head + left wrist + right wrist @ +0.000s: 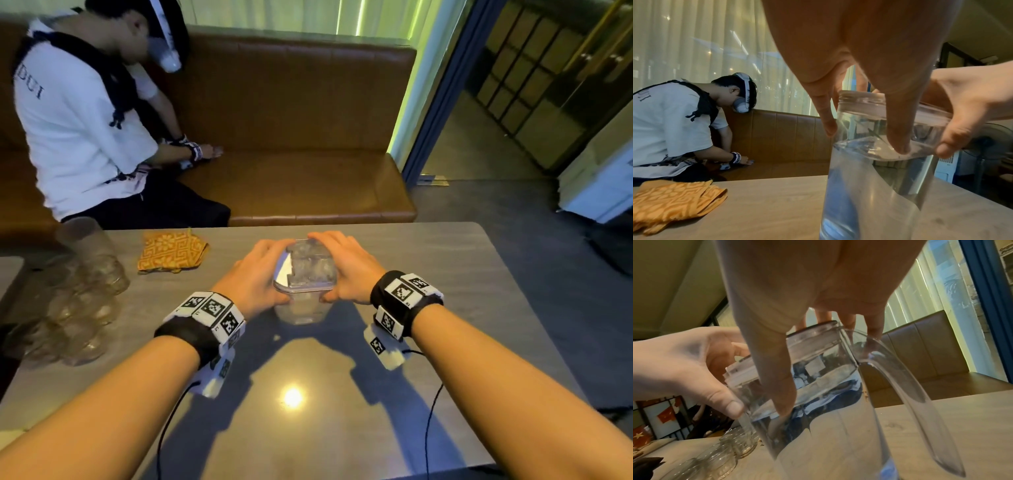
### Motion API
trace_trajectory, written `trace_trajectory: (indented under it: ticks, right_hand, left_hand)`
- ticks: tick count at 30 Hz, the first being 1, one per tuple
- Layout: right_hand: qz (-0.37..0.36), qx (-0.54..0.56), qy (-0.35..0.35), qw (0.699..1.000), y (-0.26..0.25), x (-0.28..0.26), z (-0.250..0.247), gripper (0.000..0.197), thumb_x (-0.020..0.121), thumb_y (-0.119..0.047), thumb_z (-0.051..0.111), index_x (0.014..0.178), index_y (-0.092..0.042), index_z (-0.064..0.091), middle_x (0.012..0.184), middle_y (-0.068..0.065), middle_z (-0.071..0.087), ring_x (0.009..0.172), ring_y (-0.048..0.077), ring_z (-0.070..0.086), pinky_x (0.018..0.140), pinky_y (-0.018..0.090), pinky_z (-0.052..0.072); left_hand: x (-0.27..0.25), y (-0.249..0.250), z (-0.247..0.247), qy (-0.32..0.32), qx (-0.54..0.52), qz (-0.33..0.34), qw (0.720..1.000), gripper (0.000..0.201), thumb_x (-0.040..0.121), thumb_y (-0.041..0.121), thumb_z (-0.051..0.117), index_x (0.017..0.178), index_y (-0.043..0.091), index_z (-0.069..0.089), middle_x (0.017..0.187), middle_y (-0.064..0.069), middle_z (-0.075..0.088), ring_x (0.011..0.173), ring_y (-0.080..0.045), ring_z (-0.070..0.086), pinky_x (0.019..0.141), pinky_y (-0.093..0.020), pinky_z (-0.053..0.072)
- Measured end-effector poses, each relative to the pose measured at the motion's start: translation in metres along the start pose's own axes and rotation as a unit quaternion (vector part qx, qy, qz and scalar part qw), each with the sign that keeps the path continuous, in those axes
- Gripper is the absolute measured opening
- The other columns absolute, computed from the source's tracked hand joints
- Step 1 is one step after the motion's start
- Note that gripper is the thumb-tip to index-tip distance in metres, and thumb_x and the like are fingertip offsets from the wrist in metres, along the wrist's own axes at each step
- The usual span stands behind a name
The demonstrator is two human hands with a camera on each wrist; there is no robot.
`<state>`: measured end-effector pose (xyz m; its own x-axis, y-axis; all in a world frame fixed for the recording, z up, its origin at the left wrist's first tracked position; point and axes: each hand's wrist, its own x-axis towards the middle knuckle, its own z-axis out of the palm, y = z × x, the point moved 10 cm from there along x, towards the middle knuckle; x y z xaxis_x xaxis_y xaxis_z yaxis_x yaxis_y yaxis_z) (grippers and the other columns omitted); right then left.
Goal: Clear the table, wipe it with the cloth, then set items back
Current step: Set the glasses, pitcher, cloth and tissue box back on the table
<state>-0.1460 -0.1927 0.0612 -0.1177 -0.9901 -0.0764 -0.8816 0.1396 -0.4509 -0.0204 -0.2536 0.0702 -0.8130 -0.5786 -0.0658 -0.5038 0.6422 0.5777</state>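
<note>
Both hands are clamping the top of a clear water pitcher (303,274) that is standing upright at the centre of the bench (445,308); the left hand (255,277) is gripping the left side of the lid, thumb on the near wall; the right hand (346,270) is gripping the right side likewise; the pitcher handle (906,395) is sitting beyond the right fingers (875,326); the folded orange cloth (171,251) is lying on the bench, far left of the pitcher; empty glasses (89,294) are standing along the left edge.

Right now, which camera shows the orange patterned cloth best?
The head view: the whole cloth lies folded on the table. The left wrist view cuts it at the frame edge; the right wrist view misses it.
</note>
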Motion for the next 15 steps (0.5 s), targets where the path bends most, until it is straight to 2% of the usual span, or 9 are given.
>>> trace_trajectory:
  ticks: [2,6,11,13,15]
  right_hand:
    - [0.008,0.002,-0.004,1.000,0.005,0.007,0.003,0.112,0.056,-0.031,0.091,0.148,-0.025,0.027,0.141,0.000,0.038,0.120,0.025,0.041,0.099,0.045,0.044]
    - [0.026,0.012,-0.005,1.000,0.007,0.020,0.009,0.113,0.056,-0.030,0.092,0.148,-0.025,0.027,0.143,0.002,0.038,0.124,0.026,0.041,0.102,0.047,0.042]
    - [0.034,0.014,-0.025,0.999,0.006,0.032,0.011,0.116,0.058,-0.032,0.091,0.151,-0.026,0.021,0.146,0.002,0.035,0.128,0.027,0.038,0.106,0.050,0.039]
    - [0.046,0.013,-0.027,0.998,0.013,0.027,0.012,0.120,0.059,-0.040,0.090,0.152,-0.029,0.015,0.152,0.002,0.025,0.134,0.028,0.032,0.109,0.053,0.035]
    - [0.094,0.044,-0.011,0.995,0.027,0.015,0.006,0.127,0.058,-0.053,0.088,0.153,-0.034,0.005,0.158,0.000,0.013,0.142,0.028,0.022,0.114,0.052,0.029]
  left_hand:
    - [0.008,-0.006,0.002,-0.008,-0.003,0.003,1.000,0.094,0.067,0.032,0.086,0.143,0.033,0.031,0.138,0.003,0.041,0.129,-0.019,0.042,0.106,-0.043,0.039]
    - [0.019,-0.019,-0.001,-0.018,-0.006,0.007,1.000,0.095,0.067,0.031,0.087,0.144,0.031,0.032,0.139,0.002,0.042,0.129,-0.018,0.041,0.105,-0.036,0.037]
    - [0.028,-0.028,-0.004,-0.026,-0.008,0.012,1.000,0.098,0.066,0.032,0.087,0.145,0.030,0.028,0.140,0.002,0.040,0.130,-0.020,0.042,0.106,-0.039,0.040]
    - [0.024,-0.031,-0.008,-0.015,-0.018,-0.006,1.000,0.102,0.067,0.033,0.087,0.147,0.030,0.024,0.141,0.002,0.036,0.128,-0.019,0.043,0.105,-0.039,0.040]
    - [0.012,-0.044,-0.019,0.038,-0.045,-0.055,0.997,0.095,0.066,0.036,0.088,0.140,0.027,0.029,0.129,0.003,0.037,0.115,-0.015,0.046,0.099,-0.035,0.043]
